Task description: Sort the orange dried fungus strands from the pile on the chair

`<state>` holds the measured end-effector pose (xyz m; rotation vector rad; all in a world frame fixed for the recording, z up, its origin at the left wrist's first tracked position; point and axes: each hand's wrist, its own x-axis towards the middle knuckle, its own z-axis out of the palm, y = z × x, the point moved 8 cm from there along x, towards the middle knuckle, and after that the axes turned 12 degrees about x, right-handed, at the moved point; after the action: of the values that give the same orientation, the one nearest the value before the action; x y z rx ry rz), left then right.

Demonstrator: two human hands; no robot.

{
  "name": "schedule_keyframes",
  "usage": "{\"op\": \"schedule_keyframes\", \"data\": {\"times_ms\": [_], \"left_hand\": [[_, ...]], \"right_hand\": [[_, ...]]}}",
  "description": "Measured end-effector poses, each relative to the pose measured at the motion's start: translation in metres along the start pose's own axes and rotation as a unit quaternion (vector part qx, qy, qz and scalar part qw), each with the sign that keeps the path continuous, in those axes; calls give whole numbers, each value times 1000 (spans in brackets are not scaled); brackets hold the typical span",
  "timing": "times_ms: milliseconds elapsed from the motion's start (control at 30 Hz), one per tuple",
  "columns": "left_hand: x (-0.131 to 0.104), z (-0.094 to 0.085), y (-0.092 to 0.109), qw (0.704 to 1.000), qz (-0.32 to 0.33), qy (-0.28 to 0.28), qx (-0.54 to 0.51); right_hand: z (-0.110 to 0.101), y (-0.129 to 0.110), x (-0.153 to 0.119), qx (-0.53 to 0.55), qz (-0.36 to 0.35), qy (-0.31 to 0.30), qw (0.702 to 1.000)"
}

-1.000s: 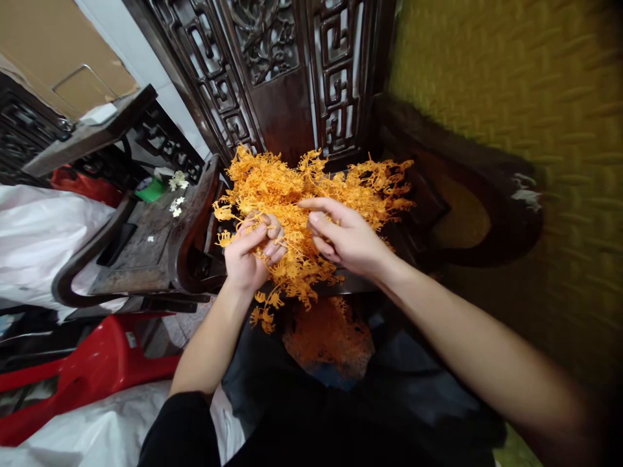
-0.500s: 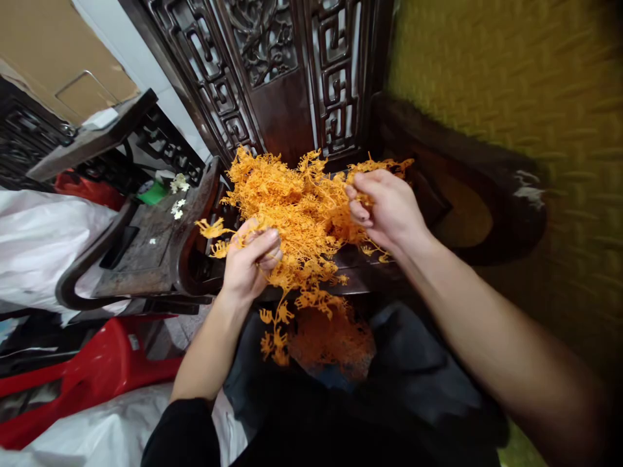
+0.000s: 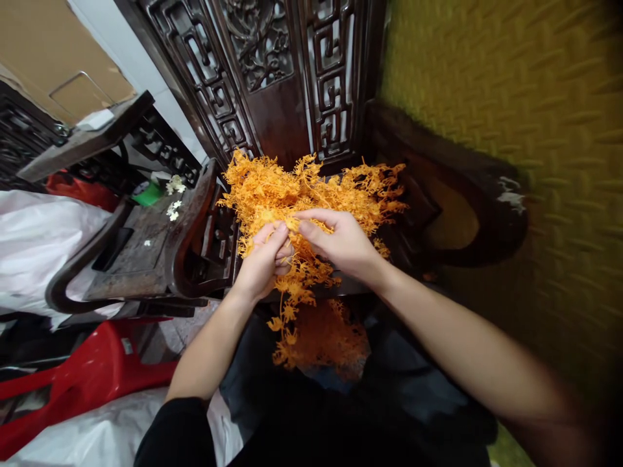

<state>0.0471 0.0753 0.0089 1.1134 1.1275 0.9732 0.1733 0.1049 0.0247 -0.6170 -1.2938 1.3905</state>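
A heap of orange plastic-looking sprigs (image 3: 272, 185), branched and tangled, lies on the seat of a dark carved wooden chair (image 3: 282, 120). At the near side of the heap, my left hand (image 3: 265, 259) is closed in a pinch on an orange sprig, thumb on top. My right hand (image 3: 343, 243) meets it from the right, its thumb and forefinger pinched on the same orange piece close to the left thumb. What lies inside the fingers is partly hidden. Below the hands a sprig (image 3: 287, 318) dangles over the seat's front edge.
Left of the chair, a wooden side seat (image 3: 141, 259) carries a green tape roll (image 3: 148, 193) and small pale pieces (image 3: 174, 194). A red plastic stool (image 3: 111, 363) and white sacks (image 3: 48, 240) are farther left. The chair's curved armrest (image 3: 487, 194) bounds the right.
My right hand has moved left and down from the heap's right side to my left hand. The loose sprig ends left of my left hand are no longer visible there.
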Motion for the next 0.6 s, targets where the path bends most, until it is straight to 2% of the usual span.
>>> {"op": "schedule_keyframes", "data": {"times_ms": [100, 233, 333, 400, 433, 500, 600], "left_hand": [[0, -4, -2, 998, 15, 24, 55], [-4, -8, 3, 988, 43, 35, 146], [-9, -5, 2, 986, 34, -13, 165], [-11, -3, 0, 984, 22, -47, 172], [-12, -2, -1, 983, 12, -61, 171], [-11, -1, -6, 985, -19, -86, 150], [-10, 4, -13, 983, -62, -128, 117]], "right_hand": [[2, -4, -3, -39, -44, 22, 998], [-3, 4, -7, 2, -25, 85, 996], [-34, 3, 0, 103, -26, 185, 977], [-69, -2, 3, 162, -44, 285, 944], [-81, -2, 6, 176, -34, 308, 934], [-89, 0, 9, 188, 8, 302, 934], [-63, 6, 9, 187, 62, 190, 962]]}}
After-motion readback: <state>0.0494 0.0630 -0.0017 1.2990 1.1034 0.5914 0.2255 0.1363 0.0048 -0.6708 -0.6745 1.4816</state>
